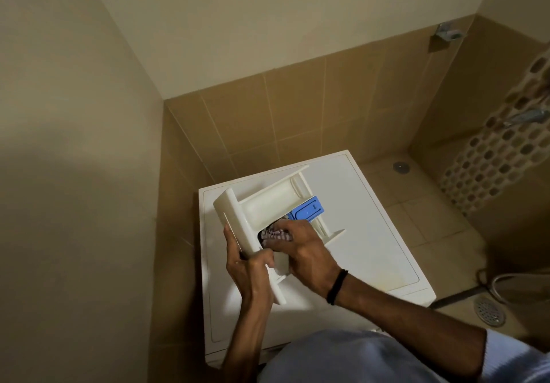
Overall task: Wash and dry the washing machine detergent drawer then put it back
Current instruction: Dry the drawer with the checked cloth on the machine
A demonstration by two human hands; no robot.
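The white detergent drawer [268, 201] lies on top of the white washing machine [372, 234], its front panel toward the left. A blue insert [308, 210] sits in its right compartment. My left hand [247, 266] grips the drawer's front panel at its near end. My right hand [306, 251] is inside a near compartment, fingers curled on a checked cloth [275, 235] that it presses against the plastic. A black band circles my right wrist.
Tan tiled walls close in behind and to the left of the machine. To the right lies the tiled floor with a round drain [489, 311], a hose [506, 281] and a white perforated mat [500, 150] leaning on the wall. A tap [526, 115] juts from the right wall.
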